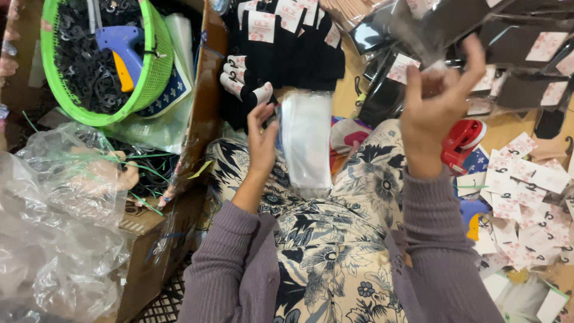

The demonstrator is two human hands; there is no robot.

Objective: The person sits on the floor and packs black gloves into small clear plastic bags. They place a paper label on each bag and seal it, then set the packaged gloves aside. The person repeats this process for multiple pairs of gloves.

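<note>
We note the left hand (pixel 262 139) pinching a black sock pair (pixel 254 98) with a white tag, fingers narrow, beside a stack of clear bags (pixel 306 140) on the floral lap (pixel 335 239). The right hand (pixel 435 110) is raised, its fingers closed on a clear plastic bag (pixel 418 27); the bag is blurred, so its edges are uncertain. A red tape dispenser (pixel 461 140) sits just right.

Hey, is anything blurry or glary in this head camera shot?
Head view: the right hand and the clear bag it lifts are motion-smeared; the stack of clear bags by the left hand shines pale with glare; light is soft and even, with faint shadows; the green basket is sharp.
</note>
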